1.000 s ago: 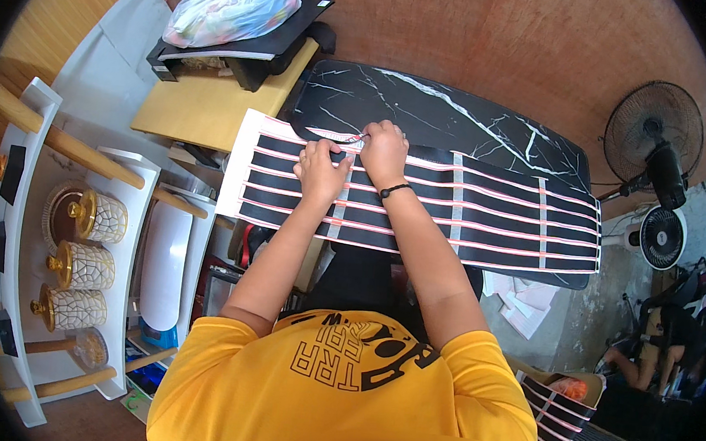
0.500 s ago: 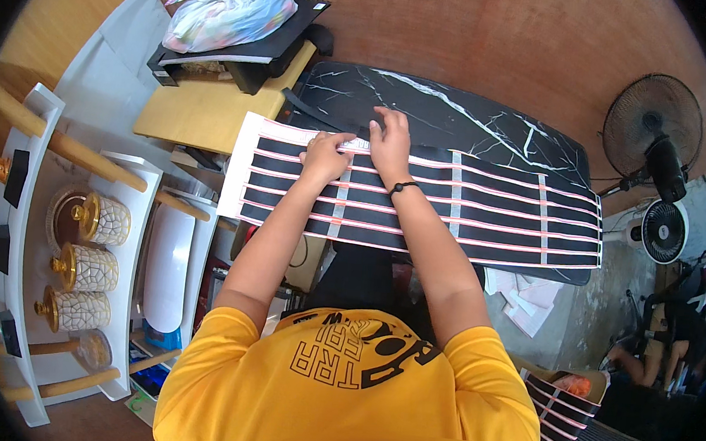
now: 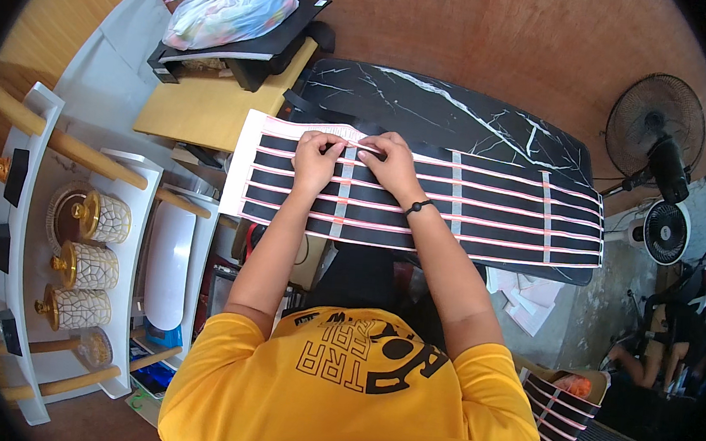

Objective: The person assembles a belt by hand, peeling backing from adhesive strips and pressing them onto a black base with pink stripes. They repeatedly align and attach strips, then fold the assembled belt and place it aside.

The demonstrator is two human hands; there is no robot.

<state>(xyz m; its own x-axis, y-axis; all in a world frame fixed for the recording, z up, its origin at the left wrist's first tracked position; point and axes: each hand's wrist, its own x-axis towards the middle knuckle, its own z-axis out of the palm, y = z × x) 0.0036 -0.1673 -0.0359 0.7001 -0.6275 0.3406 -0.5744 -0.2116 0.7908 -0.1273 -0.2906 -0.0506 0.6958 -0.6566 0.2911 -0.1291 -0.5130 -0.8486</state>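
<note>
A wide sheet point(image 3: 495, 211) of black strips edged in pink and white, crossed by grey vertical bands, lies on a black marble-patterned table point(image 3: 461, 117). My left hand point(image 3: 316, 158) and my right hand point(image 3: 391, 161), with a black band on its wrist, sit close together at the sheet's far edge. The fingertips of both curl onto that edge, on either side of the leftmost grey band point(image 3: 341, 195). What lies under the fingers is hidden.
To the left stands a wooden table point(image 3: 204, 109) with a black tray and a plastic bag point(image 3: 228, 12). A white shelf point(image 3: 33, 278) holds three gold-and-white jars. Two fans point(image 3: 658, 137) stand at the right. A box of striped pieces point(image 3: 558, 407) and a seated person are at the lower right.
Both hands have moved from the upper rows of the sheet to its far edge and drawn closer together there. The sheet itself has stayed in place.
</note>
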